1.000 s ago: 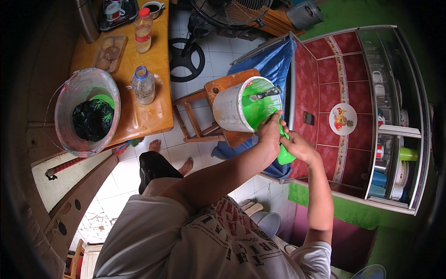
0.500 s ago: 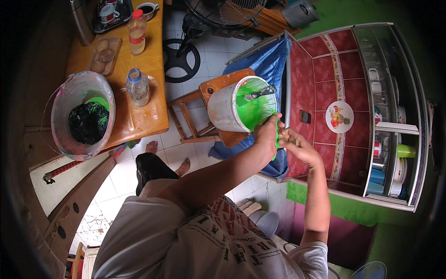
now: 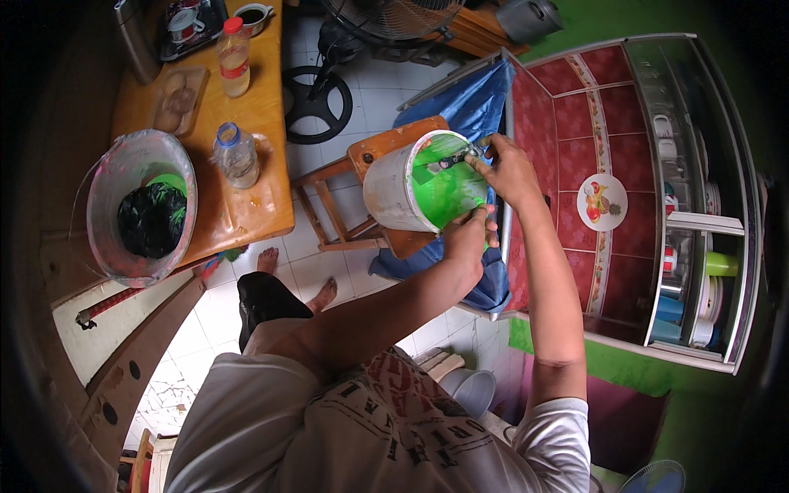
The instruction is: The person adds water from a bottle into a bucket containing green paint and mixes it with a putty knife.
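Note:
A whitish bucket [image 3: 390, 191], its inside coated with bright green paint [image 3: 436, 197], stands tilted toward me on a wooden stool. In it lies a dark-handled, scraper-like tool [image 3: 448, 162], its end near the far rim. My right hand [image 3: 511, 171] has its fingers closed on the handle's end, above the far-right rim. My left hand [image 3: 470, 237] is closed at the bucket's near rim. Some green shows between its fingers, but what it holds is mostly hidden.
The wooden stool [image 3: 367, 160] stands beside a blue sheet [image 3: 460, 107] and a red-tiled counter [image 3: 538, 271]. On the left, a table [image 3: 255, 215] bears bottles, and a paint-stained pail [image 3: 99, 214] with a black bag stands at its edge. A fan [image 3: 394, 16] is at the back.
My right hand has left the green thing beside my left hand and moved up to the tool's handle. My left hand has shifted slightly and stays by the rim.

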A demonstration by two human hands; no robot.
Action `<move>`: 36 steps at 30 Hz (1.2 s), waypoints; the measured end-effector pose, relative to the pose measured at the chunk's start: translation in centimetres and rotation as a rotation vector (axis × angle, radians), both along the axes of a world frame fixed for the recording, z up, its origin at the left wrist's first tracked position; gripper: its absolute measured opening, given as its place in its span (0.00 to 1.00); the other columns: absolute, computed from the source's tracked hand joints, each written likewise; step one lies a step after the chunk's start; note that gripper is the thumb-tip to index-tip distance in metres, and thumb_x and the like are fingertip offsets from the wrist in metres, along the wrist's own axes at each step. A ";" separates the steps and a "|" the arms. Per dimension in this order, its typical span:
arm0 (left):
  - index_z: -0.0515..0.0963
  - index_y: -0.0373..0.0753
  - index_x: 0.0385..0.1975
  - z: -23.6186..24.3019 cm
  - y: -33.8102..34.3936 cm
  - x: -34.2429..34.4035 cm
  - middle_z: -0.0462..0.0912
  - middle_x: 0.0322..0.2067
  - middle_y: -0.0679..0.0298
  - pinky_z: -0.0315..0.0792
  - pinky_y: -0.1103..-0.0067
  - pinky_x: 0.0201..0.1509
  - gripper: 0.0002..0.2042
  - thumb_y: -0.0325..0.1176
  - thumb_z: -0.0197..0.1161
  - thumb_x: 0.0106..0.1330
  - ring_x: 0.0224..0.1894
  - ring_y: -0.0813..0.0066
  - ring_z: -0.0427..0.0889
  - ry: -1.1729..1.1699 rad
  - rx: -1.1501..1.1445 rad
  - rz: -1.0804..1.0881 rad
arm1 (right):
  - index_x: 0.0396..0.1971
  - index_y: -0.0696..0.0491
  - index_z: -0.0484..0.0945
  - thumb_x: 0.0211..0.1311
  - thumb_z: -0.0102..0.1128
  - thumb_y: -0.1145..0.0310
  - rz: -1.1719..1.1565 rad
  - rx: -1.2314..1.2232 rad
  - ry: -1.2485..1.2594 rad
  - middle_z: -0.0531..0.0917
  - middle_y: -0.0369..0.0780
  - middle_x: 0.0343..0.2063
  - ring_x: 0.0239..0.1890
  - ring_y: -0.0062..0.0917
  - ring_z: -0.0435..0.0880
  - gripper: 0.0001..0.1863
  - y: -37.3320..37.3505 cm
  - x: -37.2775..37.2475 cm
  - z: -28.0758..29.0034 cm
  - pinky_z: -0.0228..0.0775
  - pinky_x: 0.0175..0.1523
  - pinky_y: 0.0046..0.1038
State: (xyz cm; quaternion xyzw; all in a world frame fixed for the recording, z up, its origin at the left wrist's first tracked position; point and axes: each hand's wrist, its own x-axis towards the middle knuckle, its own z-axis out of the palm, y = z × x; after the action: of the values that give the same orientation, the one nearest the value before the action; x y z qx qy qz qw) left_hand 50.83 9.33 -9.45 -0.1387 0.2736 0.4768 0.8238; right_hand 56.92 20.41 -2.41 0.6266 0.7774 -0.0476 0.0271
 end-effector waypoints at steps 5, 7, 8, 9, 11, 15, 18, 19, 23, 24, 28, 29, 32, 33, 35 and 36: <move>0.80 0.33 0.41 -0.6 0.4 -0.6 0.75 0.25 0.65 0.67 0.79 0.22 0.08 0.31 0.60 0.73 0.18 0.77 0.69 0.027 0.007 0.039 | 0.48 0.56 0.80 0.59 0.69 0.53 0.123 -0.042 -0.146 0.84 0.49 0.44 0.45 0.47 0.83 0.24 -0.1 -2.7 0.0 0.75 0.50 0.43; 0.80 0.33 0.40 -0.5 0.2 -0.5 0.74 0.25 0.65 0.67 0.79 0.21 0.07 0.31 0.59 0.73 0.19 0.77 0.69 0.005 0.021 0.042 | 0.45 0.56 0.80 0.59 0.69 0.54 0.176 -0.061 -0.077 0.84 0.50 0.43 0.44 0.47 0.83 0.22 0.2 -1.4 -1.4 0.75 0.49 0.44; 0.80 0.33 0.40 -0.4 0.1 -0.4 0.74 0.24 0.65 0.66 0.79 0.21 0.07 0.30 0.59 0.73 0.18 0.77 0.69 0.009 0.026 0.030 | 0.44 0.57 0.81 0.60 0.69 0.55 0.202 -0.070 -0.041 0.85 0.51 0.42 0.44 0.47 0.83 0.21 0.3 -0.6 -2.1 0.75 0.49 0.44; 0.79 0.33 0.40 -0.4 0.1 -0.5 0.74 0.24 0.66 0.66 0.79 0.21 0.07 0.30 0.59 0.73 0.18 0.77 0.69 0.012 0.027 0.025 | 0.43 0.57 0.81 0.60 0.69 0.55 0.206 -0.074 -0.019 0.85 0.51 0.40 0.42 0.47 0.84 0.21 0.4 -0.5 -2.0 0.75 0.48 0.44; 0.79 0.32 0.40 -0.3 0.1 -0.6 0.73 0.24 0.66 0.66 0.79 0.21 0.07 0.30 0.58 0.73 0.18 0.77 0.69 0.022 0.021 0.011 | 0.41 0.58 0.82 0.61 0.68 0.56 0.211 -0.083 0.024 0.85 0.53 0.36 0.39 0.48 0.84 0.20 0.3 -0.1 -1.6 0.75 0.45 0.44; 0.80 0.32 0.39 -0.2 0.1 -0.9 0.73 0.24 0.66 0.65 0.79 0.20 0.08 0.30 0.58 0.73 0.17 0.76 0.69 0.054 0.006 0.008 | 0.40 0.56 0.82 0.62 0.68 0.55 0.113 -0.138 0.134 0.83 0.52 0.24 0.29 0.48 0.84 0.19 -1.0 0.0 3.4 0.74 0.37 0.42; 0.80 0.33 0.39 -0.2 0.1 -0.9 0.73 0.23 0.66 0.65 0.79 0.19 0.08 0.31 0.58 0.73 0.17 0.76 0.69 0.074 0.006 -0.001 | 0.41 0.54 0.83 0.63 0.69 0.58 0.017 -0.184 0.235 0.81 0.44 0.18 0.21 0.26 0.81 0.15 -2.5 0.1 7.2 0.69 0.30 0.31; 0.80 0.33 0.38 -0.2 0.2 -0.8 0.73 0.23 0.66 0.65 0.79 0.19 0.08 0.31 0.58 0.73 0.17 0.76 0.69 0.081 0.006 -0.005 | 0.41 0.53 0.83 0.64 0.68 0.59 0.002 -0.178 0.231 0.80 0.42 0.18 0.20 0.23 0.79 0.14 -2.9 0.3 8.2 0.67 0.28 0.29; 0.81 0.32 0.39 -0.3 0.1 -0.7 0.74 0.23 0.66 0.64 0.79 0.19 0.08 0.31 0.59 0.73 0.16 0.77 0.69 0.072 0.005 -0.007 | 0.41 0.54 0.83 0.65 0.68 0.60 -0.009 -0.147 0.232 0.77 0.39 0.16 0.18 0.18 0.71 0.13 -4.0 0.9 10.9 0.61 0.26 0.26; 0.80 0.32 0.39 -0.3 0.1 -0.7 0.74 0.21 0.66 0.63 0.79 0.18 0.08 0.32 0.59 0.73 0.15 0.78 0.69 0.075 0.001 -0.004 | 0.41 0.54 0.83 0.65 0.68 0.60 0.001 -0.138 0.236 0.77 0.38 0.16 0.18 0.17 0.70 0.13 -4.3 1.2 11.3 0.60 0.25 0.26; 0.80 0.32 0.40 -0.4 0.2 -0.6 0.75 0.20 0.67 0.62 0.80 0.18 0.09 0.32 0.59 0.73 0.15 0.78 0.69 0.101 0.020 0.004 | 0.40 0.55 0.83 0.64 0.69 0.61 0.085 -0.104 0.141 0.80 0.39 0.20 0.19 0.18 0.72 0.13 -5.1 1.5 12.6 0.61 0.26 0.26; 0.80 0.32 0.40 -0.4 0.2 -0.7 0.75 0.20 0.67 0.63 0.80 0.18 0.09 0.32 0.59 0.73 0.15 0.78 0.70 0.102 0.017 0.005 | 0.40 0.55 0.83 0.64 0.69 0.62 0.099 -0.116 0.151 0.81 0.39 0.21 0.20 0.19 0.72 0.13 -5.2 1.3 12.7 0.62 0.26 0.26; 0.81 0.32 0.40 -0.4 0.2 -0.8 0.74 0.20 0.67 0.63 0.80 0.18 0.09 0.32 0.58 0.74 0.15 0.79 0.70 0.105 0.012 0.002 | 0.40 0.57 0.82 0.64 0.69 0.64 0.126 -0.146 0.158 0.82 0.41 0.24 0.21 0.23 0.75 0.12 -5.8 0.7 12.9 0.66 0.28 0.28; 0.81 0.32 0.40 -0.3 0.2 -0.8 0.74 0.20 0.67 0.63 0.80 0.18 0.09 0.31 0.58 0.74 0.15 0.79 0.69 0.107 0.011 0.004 | 0.39 0.58 0.82 0.64 0.69 0.64 0.133 -0.151 0.146 0.83 0.42 0.25 0.22 0.25 0.77 0.13 -5.8 0.3 13.0 0.67 0.30 0.29; 0.81 0.32 0.40 -0.2 0.2 -0.8 0.74 0.20 0.68 0.63 0.80 0.18 0.09 0.31 0.58 0.74 0.15 0.79 0.69 0.109 0.008 0.009 | 0.39 0.59 0.82 0.64 0.68 0.65 0.158 -0.144 0.113 0.84 0.44 0.28 0.25 0.30 0.80 0.13 -5.9 0.2 13.1 0.70 0.32 0.30; 0.81 0.32 0.40 -0.2 0.2 -0.8 0.74 0.20 0.68 0.63 0.80 0.18 0.09 0.31 0.58 0.74 0.15 0.79 0.69 0.109 0.006 0.010 | 0.39 0.60 0.81 0.64 0.68 0.65 0.175 -0.129 0.091 0.84 0.45 0.29 0.26 0.32 0.82 0.13 -6.0 0.2 13.1 0.71 0.34 0.31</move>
State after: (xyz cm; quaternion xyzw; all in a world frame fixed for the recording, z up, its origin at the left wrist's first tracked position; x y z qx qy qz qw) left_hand 50.03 9.49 -9.66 -0.1112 0.3160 0.4888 0.8055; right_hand 57.09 14.42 10.71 0.5506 0.8248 -0.1237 0.0361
